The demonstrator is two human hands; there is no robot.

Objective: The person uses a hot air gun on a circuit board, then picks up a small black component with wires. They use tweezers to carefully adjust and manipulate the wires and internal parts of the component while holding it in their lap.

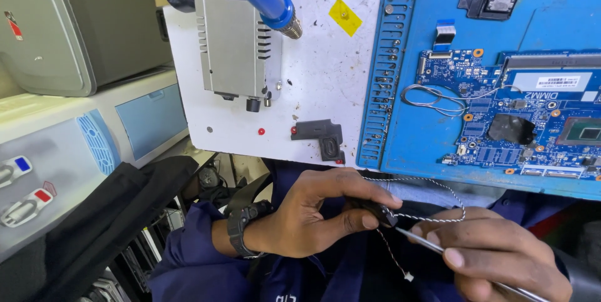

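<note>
- While the left hand pinched a small black part by its twisted black-and-white wire, the right hand gripped thin metal tweezers, tips touching that part.
- Above both grips, a blue mat held a circuit board.

A white worktop, speckled with dark marks, is the anchor here. On its right side lies a blue mat with a ribbed edge. To the worktop's left stand grey and pale casings, stacked close. Below its near edge, dark cloth drapes over cluttered metal parts. The light is even and bright.
</note>
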